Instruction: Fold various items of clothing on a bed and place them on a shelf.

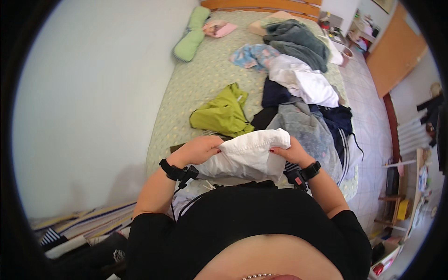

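A white cloth garment (248,154) hangs between my two hands over the near end of the bed. My left hand (197,149) pinches its left top edge, and my right hand (293,151) grips the upper right corner with the thumb in front. Just beyond the garment lies a crumpled yellow-green garment (222,111). A grey washed garment (304,129) rests beside my right hand, next to a navy garment with white stripes (337,122). The fingers behind the white cloth are partly hidden.
On the patterned bed sheet (164,122) lie a white garment (304,78), a blue floral cloth (253,56) and a dark grey-green blanket (297,42). A green pillow (191,36) lies along the wall at left. Tiled floor (365,115) and shelves (418,182) are at right.
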Available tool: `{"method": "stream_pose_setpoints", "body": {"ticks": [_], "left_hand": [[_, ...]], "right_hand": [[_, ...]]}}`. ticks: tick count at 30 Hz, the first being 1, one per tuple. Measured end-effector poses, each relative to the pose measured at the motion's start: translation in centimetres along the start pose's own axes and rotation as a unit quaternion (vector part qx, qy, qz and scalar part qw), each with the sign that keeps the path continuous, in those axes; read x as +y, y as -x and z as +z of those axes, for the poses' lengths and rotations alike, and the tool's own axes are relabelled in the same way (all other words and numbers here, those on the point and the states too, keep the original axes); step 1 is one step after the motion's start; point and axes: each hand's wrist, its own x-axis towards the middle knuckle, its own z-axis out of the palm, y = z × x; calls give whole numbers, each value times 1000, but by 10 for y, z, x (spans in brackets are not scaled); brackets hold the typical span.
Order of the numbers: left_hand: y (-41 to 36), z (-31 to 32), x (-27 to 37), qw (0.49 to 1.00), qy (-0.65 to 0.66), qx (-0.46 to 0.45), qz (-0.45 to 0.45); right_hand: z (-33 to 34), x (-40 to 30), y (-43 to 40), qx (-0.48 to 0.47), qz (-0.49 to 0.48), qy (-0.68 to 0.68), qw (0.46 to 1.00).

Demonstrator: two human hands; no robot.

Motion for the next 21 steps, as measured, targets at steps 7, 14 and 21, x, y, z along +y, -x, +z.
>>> {"method": "stream_pose_setpoints", "body": {"ticks": [7,14,21], "left_hand": [[87,-12,-76,974,-120,161,-101],[118,11,-84,926,-210,308,-59],[124,152,-212,951,-227,103,-180]], "right_hand": [[92,-4,-82,14,-75,120,990],[113,7,-96,23,-98,85,991],[118,168,-35,-63,102,461,879]]}}
